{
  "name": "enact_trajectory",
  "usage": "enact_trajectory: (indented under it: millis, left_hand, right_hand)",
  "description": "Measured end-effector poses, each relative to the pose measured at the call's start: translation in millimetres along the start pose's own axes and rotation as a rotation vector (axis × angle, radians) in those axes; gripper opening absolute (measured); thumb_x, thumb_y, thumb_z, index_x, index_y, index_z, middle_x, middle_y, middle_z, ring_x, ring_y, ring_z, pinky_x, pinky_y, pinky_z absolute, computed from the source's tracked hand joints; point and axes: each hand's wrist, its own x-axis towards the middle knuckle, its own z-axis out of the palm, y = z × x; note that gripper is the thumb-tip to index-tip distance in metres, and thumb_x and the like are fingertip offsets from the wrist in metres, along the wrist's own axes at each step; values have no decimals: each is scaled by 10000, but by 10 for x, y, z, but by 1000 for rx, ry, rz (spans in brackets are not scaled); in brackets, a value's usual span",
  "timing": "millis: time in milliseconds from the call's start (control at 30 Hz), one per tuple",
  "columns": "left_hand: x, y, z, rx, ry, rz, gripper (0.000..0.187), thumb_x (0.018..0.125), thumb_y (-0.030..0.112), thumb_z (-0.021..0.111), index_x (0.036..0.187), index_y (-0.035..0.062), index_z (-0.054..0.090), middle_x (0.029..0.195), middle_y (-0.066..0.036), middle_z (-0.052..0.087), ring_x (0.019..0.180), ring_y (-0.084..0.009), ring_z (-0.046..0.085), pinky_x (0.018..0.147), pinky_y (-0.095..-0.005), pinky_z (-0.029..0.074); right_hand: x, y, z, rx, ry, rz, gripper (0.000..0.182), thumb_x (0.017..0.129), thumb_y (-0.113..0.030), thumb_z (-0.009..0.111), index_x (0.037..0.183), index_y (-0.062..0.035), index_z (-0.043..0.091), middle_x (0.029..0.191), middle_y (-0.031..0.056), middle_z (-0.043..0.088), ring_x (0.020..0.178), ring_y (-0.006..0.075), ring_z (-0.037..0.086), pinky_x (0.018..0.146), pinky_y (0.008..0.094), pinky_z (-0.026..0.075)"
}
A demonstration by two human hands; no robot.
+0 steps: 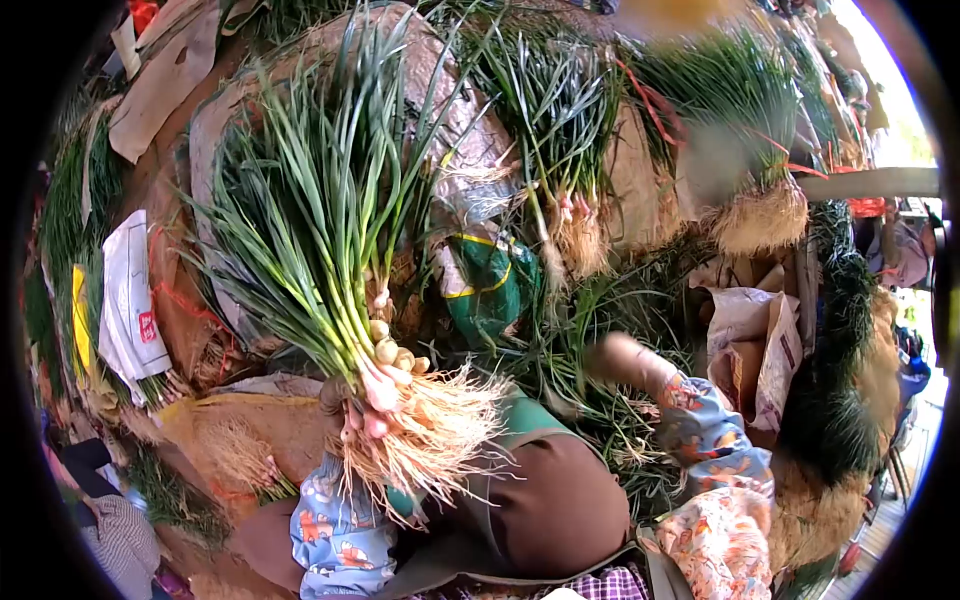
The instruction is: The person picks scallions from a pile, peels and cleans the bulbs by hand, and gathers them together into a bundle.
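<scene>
The left hand (340, 400) is gripping a bunch of spring onions (330, 240) by the bulbs, left of centre. The right hand (615, 358) is reaching into loose greens (600, 420) at centre right; whether its fingers are closed cannot be told.

1. Both arms wear loose sleeve covers of pale blue cloth printed with small orange and red figures, gathered at the wrist.
2. The left hand (345, 405) is bare beyond its cuff.
3. The right hand (615, 358) is bare too.
4. A brown apron with a green edge covers the lap.
5. Purple checked cloth shows below it.
</scene>
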Motion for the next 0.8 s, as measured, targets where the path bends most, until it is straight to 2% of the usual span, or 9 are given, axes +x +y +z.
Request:
enact_trajectory:
  millis: [100,167,200,267,467,533,633,667,800]
  left_hand:
    - [44,-12,1,22,26,-37,623,702,189,605,1240,-7,358,1123,-126,531,1075,-287,479,942,-410,367]
    - [85,-36,26,46,39,-63,642,705,196,612,1252,-7,343,1109,-123,537,1063,-288,485,952,-417,353]
    - [110,-38,43,58,41,-74,652,706,199,616,1257,-8,336,1102,-121,540,1056,-288,489,957,-420,347]
    - [156,-60,67,96,38,-88,672,708,206,624,1269,-8,321,1088,-118,546,1043,-289,496,967,-426,333]
    - [215,-209,71,213,196,-64,682,669,192,651,1243,-23,352,1043,-118,569,968,-294,540,878,-415,447]
    - [247,-195,171,385,286,-121,631,669,190,629,1203,-56,397,1118,-195,538,872,-252,596,714,-291,521]
    - [262,-221,137,472,272,-336,621,689,250,625,1125,-146,426,907,-217,604,566,-214,612,462,-253,516]
    - [271,-209,213,547,312,-377,560,713,260,610,1041,-174,479,785,-214,618,525,-194,594,403,-194,460]
    - [188,-150,59,428,277,-404,434,741,217,577,929,-172,532,774,-242,616,508,-197,580,387,-195,453]
  right_hand:
    - [-134,-17,-147,498,-488,235,263,817,-345,505,821,-109,621,745,53,626,713,241,611,641,376,484]
    - [178,368,-224,129,195,396,271,838,-347,505,805,-96,599,735,112,618,676,251,603,637,376,485]
    - [220,307,-877,532,572,826,287,834,-351,522,790,-74,582,719,138,608,652,248,598,626,386,482]
    - [651,599,-1379,685,602,964,367,818,-421,534,852,-57,561,740,140,610,692,276,607,653,387,479]
    - [1200,1058,-1467,699,688,842,393,816,-368,551,1004,-24,546,843,152,628,729,257,607,659,361,479]
    - [1105,760,-1359,1549,828,507,371,837,-308,552,1022,13,533,823,129,636,668,177,600,596,326,479]
    - [916,-38,-1571,1103,999,58,382,842,-280,553,1053,38,523,743,94,634,545,157,566,502,325,458]
    - [906,-264,-1636,1513,644,253,381,837,-288,551,1049,28,534,714,100,629,517,195,570,488,346,453]
    - [1069,-482,-1523,654,986,253,223,805,-238,526,810,-16,543,598,144,544,571,342,557,491,411,435]
